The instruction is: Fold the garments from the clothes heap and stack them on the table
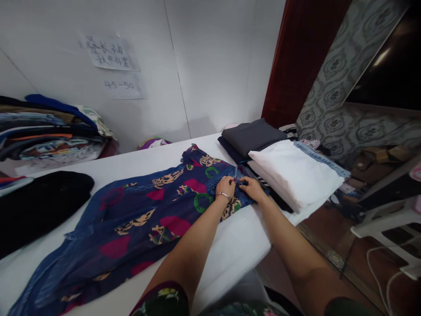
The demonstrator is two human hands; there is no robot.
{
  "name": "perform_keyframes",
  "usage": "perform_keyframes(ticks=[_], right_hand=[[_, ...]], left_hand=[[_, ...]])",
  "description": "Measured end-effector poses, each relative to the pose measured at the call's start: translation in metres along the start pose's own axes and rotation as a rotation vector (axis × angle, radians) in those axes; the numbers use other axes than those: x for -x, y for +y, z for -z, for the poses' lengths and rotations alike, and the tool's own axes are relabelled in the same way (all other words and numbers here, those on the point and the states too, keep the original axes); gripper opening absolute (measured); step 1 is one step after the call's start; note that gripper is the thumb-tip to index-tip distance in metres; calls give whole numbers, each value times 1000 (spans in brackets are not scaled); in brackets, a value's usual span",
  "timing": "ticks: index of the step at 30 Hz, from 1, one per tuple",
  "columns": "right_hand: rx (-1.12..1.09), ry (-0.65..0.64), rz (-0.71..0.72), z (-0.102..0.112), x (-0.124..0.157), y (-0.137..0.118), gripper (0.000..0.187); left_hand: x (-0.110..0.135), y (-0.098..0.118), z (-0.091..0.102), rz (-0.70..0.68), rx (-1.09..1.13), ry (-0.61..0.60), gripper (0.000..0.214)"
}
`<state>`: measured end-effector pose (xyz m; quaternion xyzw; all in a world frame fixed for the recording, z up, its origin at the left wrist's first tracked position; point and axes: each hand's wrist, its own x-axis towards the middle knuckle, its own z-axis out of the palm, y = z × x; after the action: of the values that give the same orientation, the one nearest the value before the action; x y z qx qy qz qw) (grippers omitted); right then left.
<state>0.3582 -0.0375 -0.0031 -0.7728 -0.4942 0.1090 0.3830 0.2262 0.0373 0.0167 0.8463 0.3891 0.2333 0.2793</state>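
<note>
A long navy garment (141, 215) printed with magenta, green and tan figures lies spread over the white table, its blue denim-like edging showing along the far and left sides. One short sleeve points toward the wall. My left hand (226, 188) wears a bracelet and closes its fingers on the neck end of the cloth. Just right of it, my right hand (252, 188) pinches the same gathered neck area. Both hands are close together, and the fingertips hide part of the fabric between them.
Folded white clothes (296, 175) and a dark grey folded cloth (251, 136) stand right of the garment. A black item (49, 202) lies at left, below a tall clothes pile (49, 131). A white plastic stool (388, 224) stands beyond the table's right edge.
</note>
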Motion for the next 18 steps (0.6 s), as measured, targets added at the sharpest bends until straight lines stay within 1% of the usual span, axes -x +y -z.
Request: perform_keyframes(ticks=[3,6,11,18], right_hand=[[60,3,-16,-2,2,-2,16],[93,-4,0,-2,5,-5,9],[100,-2,35,-2,5,-8,10],[93,30,17,-4,3,-8,10]], left_hand=[[-2,-5,0,26,38,22,21],[-4,-8,-2,43,66,33,19],[-5,-8,-5,43,96,37,14],[-6,-10,-8,16,125,11,13]])
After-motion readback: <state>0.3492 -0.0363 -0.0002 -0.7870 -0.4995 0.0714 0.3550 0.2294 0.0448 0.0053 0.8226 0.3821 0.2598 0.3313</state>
